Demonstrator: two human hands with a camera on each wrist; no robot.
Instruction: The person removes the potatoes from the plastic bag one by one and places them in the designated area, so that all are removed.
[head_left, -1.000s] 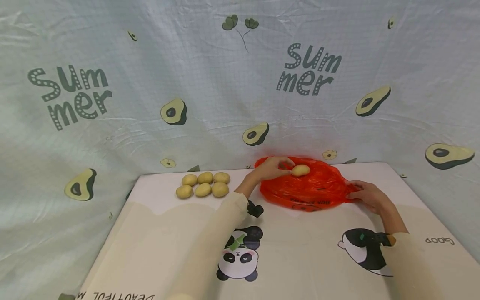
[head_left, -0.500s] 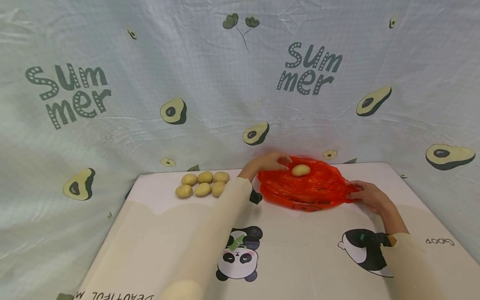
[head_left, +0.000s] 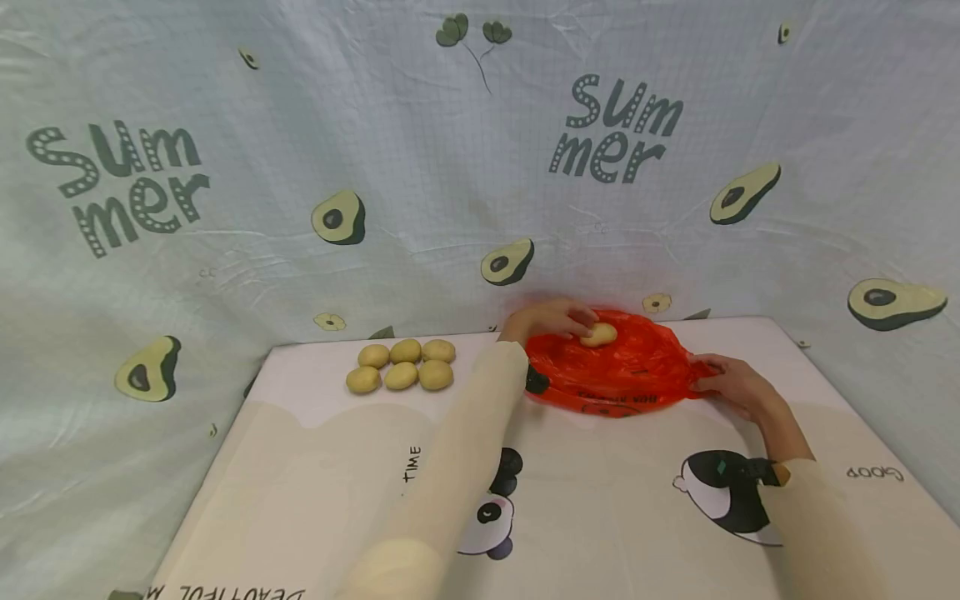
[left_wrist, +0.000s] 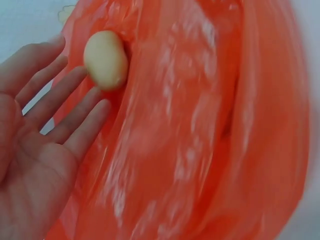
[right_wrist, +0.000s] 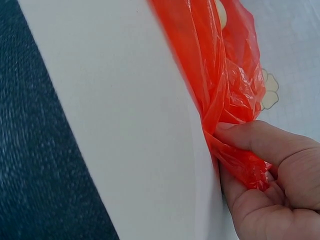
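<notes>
A red plastic bag (head_left: pixel 626 375) lies flat at the back of the table, with a single yellow potato (head_left: pixel 602 336) on top of it. My left hand (head_left: pixel 561 319) is at the potato's left side. In the left wrist view its fingers (left_wrist: pixel 75 107) are extended and spread, fingertips close to the potato (left_wrist: pixel 106 60); whether they touch it I cannot tell. At the bag's right end, my right hand (head_left: pixel 733 386) pinches the gathered red plastic. The right wrist view shows that hand's thumb (right_wrist: pixel 250 134) and fingers around the crumpled bag end (right_wrist: pixel 245 165).
Several more potatoes (head_left: pixel 401 376) stand in two rows on the table's back left. A pale cloth (head_left: pixel 420 275) printed with avocados hangs right behind the table. The white tabletop (head_left: pixel 300 492) carries printed panda drawings.
My left hand first drew back from the potato to the left, then came right to its side again. The potato stays on the bag. My right hand keeps its hold.
</notes>
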